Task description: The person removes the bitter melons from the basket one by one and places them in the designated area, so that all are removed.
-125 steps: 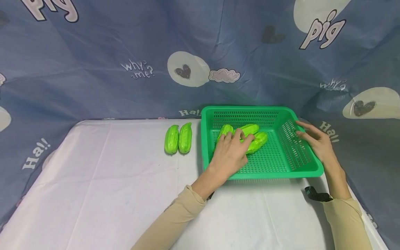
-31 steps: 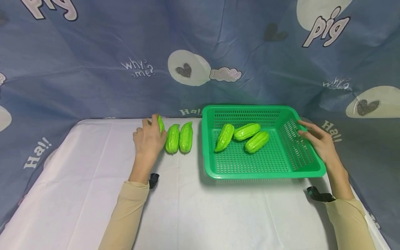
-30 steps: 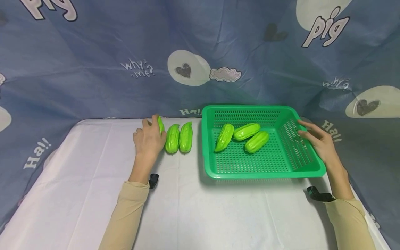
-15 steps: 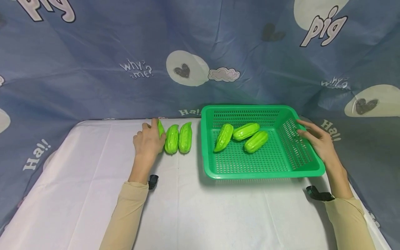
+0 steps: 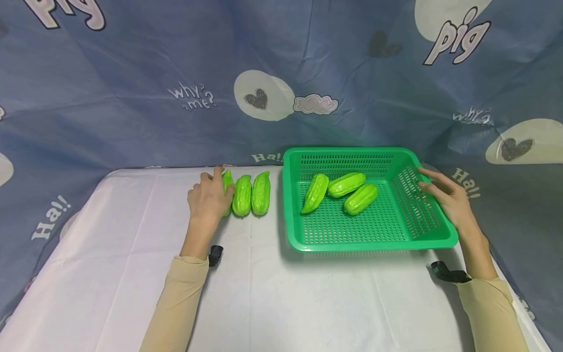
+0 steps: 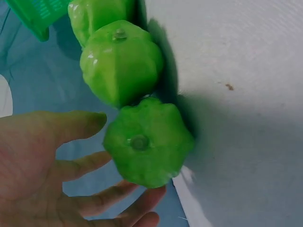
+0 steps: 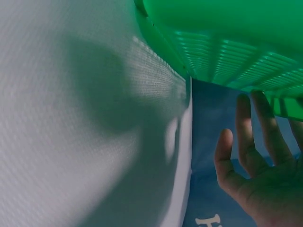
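Note:
My left hand (image 5: pixel 206 195) is around a green bitter gourd (image 6: pixel 149 142) lying on the white table. In the left wrist view the thumb is apart from it and the fingers are spread loosely, a fingertip close to its lower edge. Two more bitter gourds, one in the middle (image 5: pixel 242 195) and one on the right (image 5: pixel 261 193), lie beside it in a row. At the right, my right hand (image 5: pixel 450 198) holds the rim of a green plastic basket (image 5: pixel 374 246), two digits over the edge and other fingers outside the wall. Three bitter gourds, including one at the left (image 5: pixel 315 193), lie inside.
White cloth covers the table (image 5: pixel 281 303). A blue printed curtain (image 5: pixel 176 132) hangs behind the table's far edge and along its sides. The basket stands right of the gourd row, with a narrow gap between.
Earlier my left hand was over the gourds in the basket, then moved left to the row with another gourd. That gourd has come down beside the other two, and the fingers have loosened.

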`<state>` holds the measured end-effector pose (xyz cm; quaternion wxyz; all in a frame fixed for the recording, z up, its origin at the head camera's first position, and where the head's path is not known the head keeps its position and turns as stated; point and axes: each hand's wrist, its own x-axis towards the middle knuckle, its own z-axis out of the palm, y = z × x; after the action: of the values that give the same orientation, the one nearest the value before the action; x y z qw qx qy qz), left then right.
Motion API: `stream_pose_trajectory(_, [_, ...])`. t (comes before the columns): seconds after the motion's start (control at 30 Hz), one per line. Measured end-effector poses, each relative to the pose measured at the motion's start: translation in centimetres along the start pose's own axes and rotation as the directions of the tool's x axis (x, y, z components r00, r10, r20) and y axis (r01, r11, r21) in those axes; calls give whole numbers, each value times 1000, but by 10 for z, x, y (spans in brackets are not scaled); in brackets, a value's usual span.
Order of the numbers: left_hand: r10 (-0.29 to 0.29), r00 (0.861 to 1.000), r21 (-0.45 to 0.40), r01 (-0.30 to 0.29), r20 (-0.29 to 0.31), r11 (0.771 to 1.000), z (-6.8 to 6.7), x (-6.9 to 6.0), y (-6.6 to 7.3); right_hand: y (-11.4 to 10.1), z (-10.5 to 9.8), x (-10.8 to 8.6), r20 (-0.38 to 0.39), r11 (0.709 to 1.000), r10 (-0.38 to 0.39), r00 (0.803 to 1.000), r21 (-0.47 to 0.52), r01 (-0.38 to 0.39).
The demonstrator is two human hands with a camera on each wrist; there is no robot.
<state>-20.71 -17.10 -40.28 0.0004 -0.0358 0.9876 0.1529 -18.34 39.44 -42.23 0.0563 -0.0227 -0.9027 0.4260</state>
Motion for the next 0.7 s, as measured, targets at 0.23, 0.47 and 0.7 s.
stream_pose_trajectory(0.23, [18,994,-52,-23,-104,998,-6,-4,14,1,0,0,0,1000,-12,1000,4,12])
stream_pose_trajectory(0.47, [54,981,-64,-67,-189,996,-15,-11,35,1,0,0,9,1000,14,1000,13,-14])
stream_pose_trajectory(0.7, [110,969,-69,-128,-219,989,-17,-20,57,-1,0,1,5,999,34,999,5,-34])
